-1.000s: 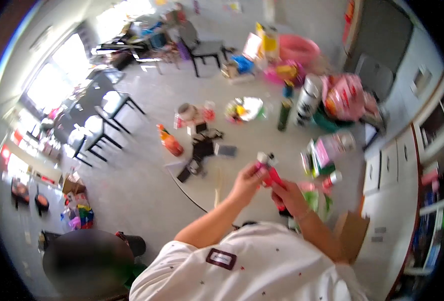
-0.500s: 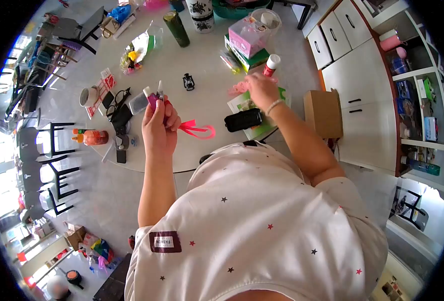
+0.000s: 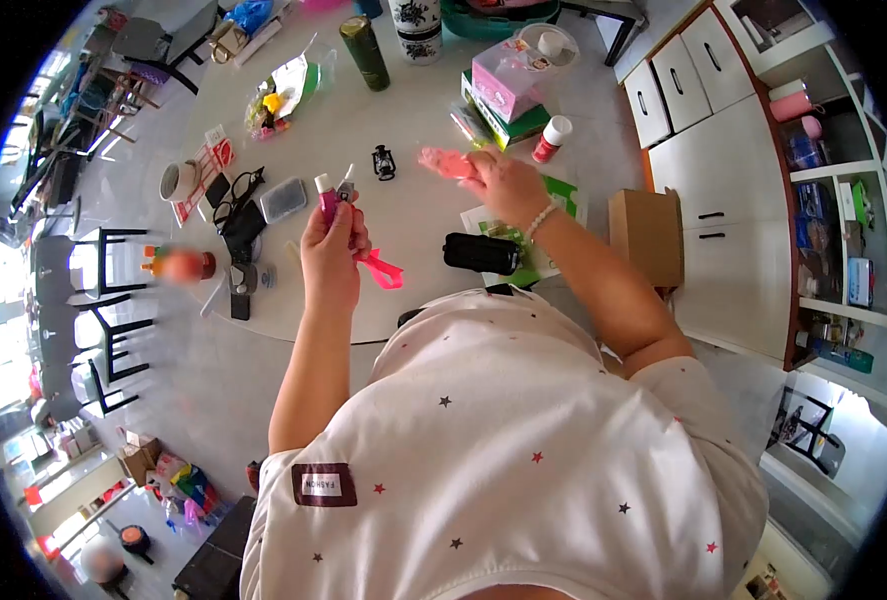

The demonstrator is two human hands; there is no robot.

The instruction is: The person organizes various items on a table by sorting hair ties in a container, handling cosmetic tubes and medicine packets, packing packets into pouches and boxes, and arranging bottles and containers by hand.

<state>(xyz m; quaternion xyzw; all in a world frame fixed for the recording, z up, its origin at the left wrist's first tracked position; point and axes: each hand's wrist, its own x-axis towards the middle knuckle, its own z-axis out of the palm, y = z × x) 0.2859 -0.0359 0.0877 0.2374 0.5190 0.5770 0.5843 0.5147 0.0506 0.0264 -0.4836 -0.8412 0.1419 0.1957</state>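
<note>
My left hand (image 3: 333, 248) is closed around a small purple tube with a pale cap (image 3: 327, 196) and a slim silver piece with a white tip (image 3: 346, 184). A bright pink ribbon (image 3: 385, 270) hangs out of its lower side. My right hand (image 3: 508, 188), with a beaded bracelet at the wrist, grips a pink, uneven-edged thing (image 3: 444, 162) whose kind I cannot make out. Below that hand lie a black case (image 3: 481, 254) and a green-and-white packet (image 3: 560, 192). A small black lantern (image 3: 383, 163) stands between the two hands.
A red bottle with a white cap (image 3: 552, 139) stands beyond my right hand, near a pink box (image 3: 503, 85). Left on the table (image 3: 363, 315) are a clear box (image 3: 283, 200), glasses (image 3: 238, 195) and a tape roll (image 3: 177, 181). A cardboard box (image 3: 645, 237) sits by the cabinets.
My right hand has moved left, bringing the pink thing away from beside the red bottle. My left hand has shifted slightly right and down, and its ribbon hangs differently.
</note>
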